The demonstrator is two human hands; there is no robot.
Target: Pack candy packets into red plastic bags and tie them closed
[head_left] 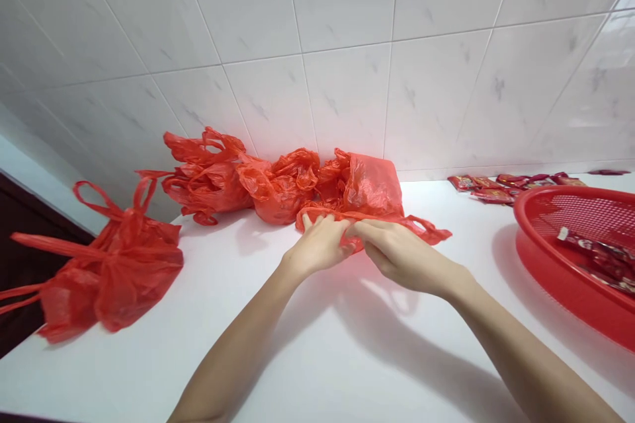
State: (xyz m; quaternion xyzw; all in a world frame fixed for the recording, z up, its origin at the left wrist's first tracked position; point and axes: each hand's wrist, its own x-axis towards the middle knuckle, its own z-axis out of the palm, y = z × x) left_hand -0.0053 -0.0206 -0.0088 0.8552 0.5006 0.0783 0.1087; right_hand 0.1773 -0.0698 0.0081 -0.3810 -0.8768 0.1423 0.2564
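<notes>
A flattened red plastic bag lies on the white tabletop in front of me, one end with its handle loops stretching off to the right. My left hand is on its near side, fingers bent down and closed on the thin film. Beside it, my right hand pinches the same bag, its fingertips close to the left thumb. Part of the film under both hands is hidden. Just behind, against the wall, stands a crumpled red bag that touches or nearly touches the flattened one.
More filled red bags line the tiled wall. Tied bags sit at the table's left edge. On the right, a red plastic basket holds dark red packets. Several small red packets lie behind it.
</notes>
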